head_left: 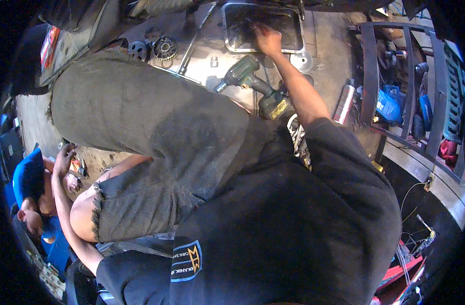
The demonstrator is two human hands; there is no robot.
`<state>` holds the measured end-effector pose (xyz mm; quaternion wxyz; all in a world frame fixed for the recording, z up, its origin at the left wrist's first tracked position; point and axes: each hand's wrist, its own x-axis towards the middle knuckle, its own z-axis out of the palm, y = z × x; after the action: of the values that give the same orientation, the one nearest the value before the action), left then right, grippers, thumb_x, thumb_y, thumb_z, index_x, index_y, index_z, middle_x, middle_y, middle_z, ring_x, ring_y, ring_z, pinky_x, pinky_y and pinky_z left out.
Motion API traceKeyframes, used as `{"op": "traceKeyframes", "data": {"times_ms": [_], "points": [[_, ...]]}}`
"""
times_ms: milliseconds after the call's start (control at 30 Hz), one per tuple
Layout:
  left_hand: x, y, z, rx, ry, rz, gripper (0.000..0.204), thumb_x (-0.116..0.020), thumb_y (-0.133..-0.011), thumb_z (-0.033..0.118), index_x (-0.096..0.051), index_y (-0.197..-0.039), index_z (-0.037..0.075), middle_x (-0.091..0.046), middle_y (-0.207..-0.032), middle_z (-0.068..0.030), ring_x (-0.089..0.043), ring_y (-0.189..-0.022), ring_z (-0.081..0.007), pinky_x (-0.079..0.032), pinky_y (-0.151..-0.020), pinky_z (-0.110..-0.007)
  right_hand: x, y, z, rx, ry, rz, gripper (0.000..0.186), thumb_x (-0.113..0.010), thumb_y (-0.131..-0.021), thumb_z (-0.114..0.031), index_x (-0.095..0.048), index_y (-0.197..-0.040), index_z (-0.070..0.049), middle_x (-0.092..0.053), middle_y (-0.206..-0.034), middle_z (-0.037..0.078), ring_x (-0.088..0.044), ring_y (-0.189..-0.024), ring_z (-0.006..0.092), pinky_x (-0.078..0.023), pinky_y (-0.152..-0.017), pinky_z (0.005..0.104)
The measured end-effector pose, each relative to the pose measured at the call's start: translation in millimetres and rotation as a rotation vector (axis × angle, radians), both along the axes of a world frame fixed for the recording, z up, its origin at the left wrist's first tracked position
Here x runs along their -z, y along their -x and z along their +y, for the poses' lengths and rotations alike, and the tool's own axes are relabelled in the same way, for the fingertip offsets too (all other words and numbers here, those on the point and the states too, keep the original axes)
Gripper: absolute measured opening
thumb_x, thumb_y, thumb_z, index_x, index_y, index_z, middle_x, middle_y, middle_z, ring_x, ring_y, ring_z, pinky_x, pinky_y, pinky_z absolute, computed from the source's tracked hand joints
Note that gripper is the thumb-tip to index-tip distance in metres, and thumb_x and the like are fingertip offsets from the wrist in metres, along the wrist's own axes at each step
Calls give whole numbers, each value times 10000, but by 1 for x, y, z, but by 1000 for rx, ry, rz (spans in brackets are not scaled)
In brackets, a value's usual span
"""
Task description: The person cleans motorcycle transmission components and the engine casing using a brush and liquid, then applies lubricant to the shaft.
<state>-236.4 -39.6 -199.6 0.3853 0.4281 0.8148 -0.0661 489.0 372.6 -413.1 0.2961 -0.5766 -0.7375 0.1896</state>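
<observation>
My right hand (269, 40) reaches into a shallow metal-rimmed pan (299, 30) with a dark inside. Its fingers are drawn together, and whatever they pinch is lost in the dark. Just nearer to me lies a green cordless impact wrench (245, 76) with a socket on its nose. My left hand (65, 155) is beside my knee at the left, its fingers curled in. Too dark and small there to make out what those fingers hold, if anything.
A long bar (196, 43), a loose socket (214, 61) and round toothed parts (166, 48) lie left of the pan. A spray can (344, 103) and metal rack (368, 76) stand right. A person in a blue cap (28, 175) is at the left.
</observation>
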Motion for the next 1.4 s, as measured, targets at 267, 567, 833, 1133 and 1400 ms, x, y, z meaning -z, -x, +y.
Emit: {"op": "traceKeyframes", "data": {"times_ms": [267, 567, 833, 1133, 1400], "points": [[3, 9, -7, -15, 99, 22, 283, -532, -963, 163, -570, -1168, -28, -662, -1023, -120, -616, -882, -200, -495, -804, -332, -150, 40, -52, 49, -524, 282, 175, -669, -843, -244, -700, -870, -74, -662, -772, 149, -618, -762, 324, -439, -726, 438], [-6, -10, 13, 25, 67, -19, 257, -531, -960, 150, -571, -1166, 1, -651, -1054, -108, -602, -922, -194, -485, -828, -335, -140, 111, -50, -235, -518, 285, 168, -661, -822, -187, -699, -900, -44, -675, -809, 173, -644, -766, 355, -470, -659, 468], [4, 17, -34, -49, -3, -90, 266, -531, -961, 175, -573, -1147, -10, -656, -1007, -122, -625, -849, -202, -505, -792, -337, -119, -24, -31, 320, -440, 240, 203, -623, -899, -185, -665, -1011, -21, -664, -899, 151, -624, -799, 324, -463, -732, 422], [-8, -2, 7, 69, 37, 2, 262, -532, -961, 176, -578, -1170, 25, -657, -955, -102, -617, -814, -176, -498, -764, -328, -140, -60, -19, 165, -531, -45, 187, -630, -879, -211, -684, -994, -75, -679, -905, 127, -629, -856, 315, -388, -862, 427], [-7, -17, 13, 6, 29, -11, 267, -531, -971, 191, -580, -1174, 25, -648, -970, -99, -610, -829, -183, -502, -769, -331, -122, -26, -45, 65, -469, 26, 169, -621, -889, -182, -670, -952, -32, -679, -926, 124, -629, -914, 302, -409, -897, 408]]}}
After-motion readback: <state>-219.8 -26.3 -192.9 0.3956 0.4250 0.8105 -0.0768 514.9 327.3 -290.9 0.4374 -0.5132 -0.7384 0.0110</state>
